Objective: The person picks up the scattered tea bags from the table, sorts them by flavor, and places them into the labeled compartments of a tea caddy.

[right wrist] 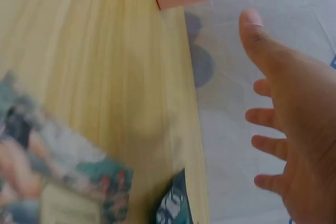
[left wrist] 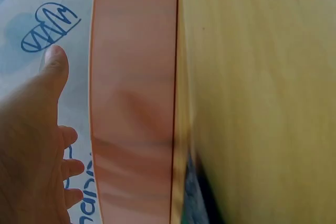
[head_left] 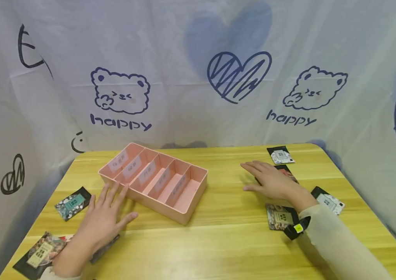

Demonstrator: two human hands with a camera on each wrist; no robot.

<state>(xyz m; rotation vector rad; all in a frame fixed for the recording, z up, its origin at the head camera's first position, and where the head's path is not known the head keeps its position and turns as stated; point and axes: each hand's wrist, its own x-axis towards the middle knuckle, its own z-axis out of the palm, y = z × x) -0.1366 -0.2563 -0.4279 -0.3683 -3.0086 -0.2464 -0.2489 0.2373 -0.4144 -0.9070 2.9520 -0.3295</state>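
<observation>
A pink divided box (head_left: 191, 210) sits at an angle on the table, with white labels on the walls of its several compartments. Just in front of its left side is my left hand (head_left: 101, 217), fingers spread and holding nothing; whether the fingertips touch the box I cannot tell. In the left wrist view the box's side wall (left wrist: 134, 77) runs beside that hand. My right hand (head_left: 275, 182) hovers over the right part of the table with straight fingers, empty. Beneath it lies a black packet with a red label (head_left: 287, 173), partly covered by the hand.
More flat packets lie about: a white-patterned one (head_left: 280, 154) at the back right, another (head_left: 328, 201) at the right, a brown one (head_left: 279, 216) near my right wrist. On the left lie a teal-labelled packet (head_left: 73, 203) and a brown one (head_left: 42, 252). A printed curtain (head_left: 184, 116) hangs behind.
</observation>
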